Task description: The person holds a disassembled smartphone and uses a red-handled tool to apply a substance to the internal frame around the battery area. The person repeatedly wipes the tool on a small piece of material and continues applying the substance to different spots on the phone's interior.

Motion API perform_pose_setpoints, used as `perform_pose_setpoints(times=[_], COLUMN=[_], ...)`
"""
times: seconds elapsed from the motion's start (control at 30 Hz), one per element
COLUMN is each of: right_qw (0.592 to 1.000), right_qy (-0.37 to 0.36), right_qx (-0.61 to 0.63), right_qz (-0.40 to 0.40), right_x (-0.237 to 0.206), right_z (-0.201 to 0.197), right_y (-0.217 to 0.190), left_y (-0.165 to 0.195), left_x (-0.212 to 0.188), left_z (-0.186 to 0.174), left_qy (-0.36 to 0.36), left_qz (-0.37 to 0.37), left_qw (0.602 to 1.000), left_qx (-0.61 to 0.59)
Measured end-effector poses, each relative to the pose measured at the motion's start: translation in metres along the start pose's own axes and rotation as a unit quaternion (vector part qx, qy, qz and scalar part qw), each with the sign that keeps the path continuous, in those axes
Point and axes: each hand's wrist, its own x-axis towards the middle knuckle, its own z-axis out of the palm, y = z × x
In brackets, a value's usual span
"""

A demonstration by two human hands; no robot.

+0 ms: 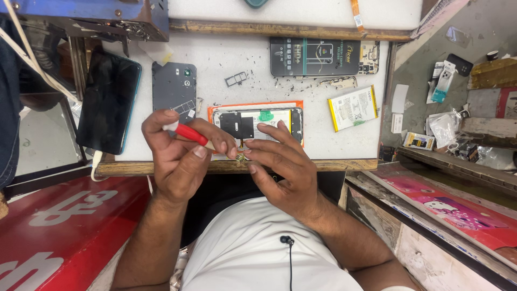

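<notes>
Your left hand (177,156) grips a red-handled screwdriver (189,133), fingers closed around the handle, tip angled toward the near edge of the opened phone (257,123). Your right hand (283,161) rests on that phone, fingers spread flat and holding nothing. The phone lies on the white counter (226,59), between a grey back cover (173,86) and a yellow-edged battery (353,108).
</notes>
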Motion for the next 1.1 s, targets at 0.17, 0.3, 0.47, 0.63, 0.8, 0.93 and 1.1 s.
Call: perform_pose_setpoints(times=[0.17,0.3,0.47,0.63,0.8,0.93,1.1], right_qw=[0.999,0.999,0.999,0.994,0.965,0.887,0.852], right_qy=[0.024,0.019,-0.026,-0.061,-0.089,-0.089,-0.09], right_qx=[-0.018,-0.024,0.024,0.071,0.223,0.412,0.457], right_qz=[-0.028,-0.023,0.021,0.056,0.105,0.188,0.24], right_x=[0.0,0.004,0.009,0.011,0.004,-0.006,-0.009], right_z=[0.002,0.0,-0.007,-0.011,-0.01,-0.007,-0.006], right_y=[0.002,0.003,0.002,0.004,0.012,0.02,0.022], left_y=[0.002,0.001,0.009,0.012,0.016,0.019,0.016], left_x=[0.001,0.006,0.006,0.006,0.004,0.001,-0.001], left_z=[0.009,0.018,0.025,0.026,0.026,0.029,0.034], left_qy=[-0.025,-0.039,-0.048,-0.066,-0.061,-0.026,0.01], left_qz=[0.023,0.046,0.014,-0.009,0.002,0.048,0.081], left_qw=[0.997,0.985,0.975,0.963,0.976,0.98,0.975], left_qx=[0.073,0.162,0.218,0.26,0.208,0.19,0.205])
